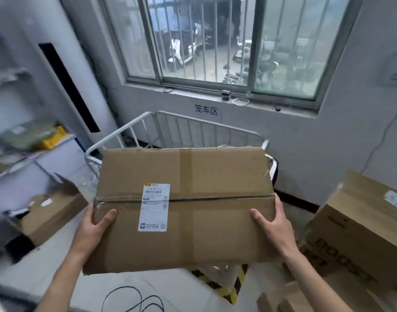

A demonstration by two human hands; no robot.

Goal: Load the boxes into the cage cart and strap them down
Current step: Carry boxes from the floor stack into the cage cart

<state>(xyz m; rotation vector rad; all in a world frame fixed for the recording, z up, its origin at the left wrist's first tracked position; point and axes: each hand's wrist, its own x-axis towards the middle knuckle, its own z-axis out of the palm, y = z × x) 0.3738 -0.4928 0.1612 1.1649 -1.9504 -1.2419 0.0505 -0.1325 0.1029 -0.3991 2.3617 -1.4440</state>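
A large brown cardboard box (215,176) with a white shipping label and taped seams fills the middle of the head view, held up in the air. My left hand (96,224) grips its left side, thumb on top. My right hand (274,219) grips its right side the same way. Behind and below the box stands the white wire cage cart (193,129), under the window; the box hides most of its inside. A black and white strap (274,171) hangs at the cart's right corner.
An open cardboard box (53,210) sits low on the left by a shelf. A big printed carton (359,228) stands at the right, more cardboard below it. Yellow-black floor tape (235,287) and a black cable (134,300) lie on the floor. A tall white unit (35,64) stands at the left.
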